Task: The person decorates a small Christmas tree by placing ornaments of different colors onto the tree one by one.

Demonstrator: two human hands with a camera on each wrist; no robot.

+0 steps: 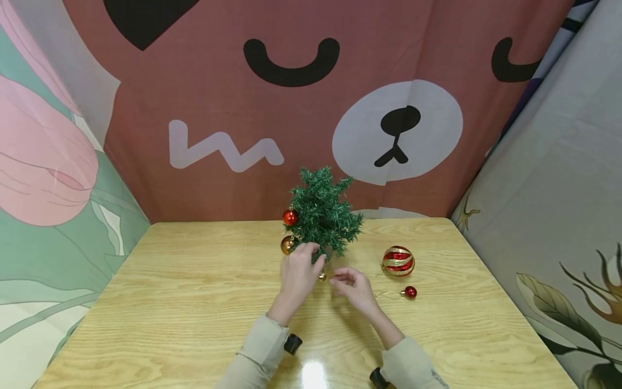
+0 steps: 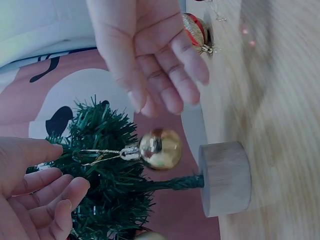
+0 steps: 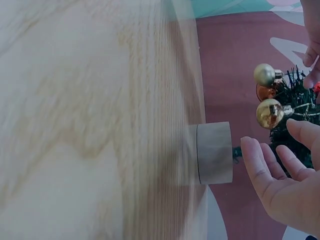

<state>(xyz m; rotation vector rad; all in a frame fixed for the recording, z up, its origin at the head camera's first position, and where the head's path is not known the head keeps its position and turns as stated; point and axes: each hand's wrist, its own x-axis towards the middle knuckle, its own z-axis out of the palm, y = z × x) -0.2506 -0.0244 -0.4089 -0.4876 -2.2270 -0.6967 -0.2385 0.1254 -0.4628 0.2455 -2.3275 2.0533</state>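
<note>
A small green artificial Christmas tree [image 1: 323, 210] stands on a round wooden base [image 2: 226, 179]. From a low front branch a shiny gold ball ornament [image 2: 161, 149] hangs by a gold cord loop [image 2: 102, 156]. My left hand [image 1: 299, 273] is at the lower branches just above this ball, its fingers loosely bent and the thumb apart from them. To the right of the ball, my right hand [image 1: 357, 292] is held with relaxed, slightly bent fingers and nothing between them. In the right wrist view its fingertips [image 3: 248, 145] are near the trunk, below the gold ball.
On the tree's left side hang a red ball [image 1: 290, 217] and an amber-gold ball [image 1: 287, 245]. A red-and-gold striped ball [image 1: 398, 261] and a small red ball [image 1: 410, 292] with a cord lie on the wooden table [image 1: 194, 302] at right. Printed cloth [image 1: 218, 189] hangs behind.
</note>
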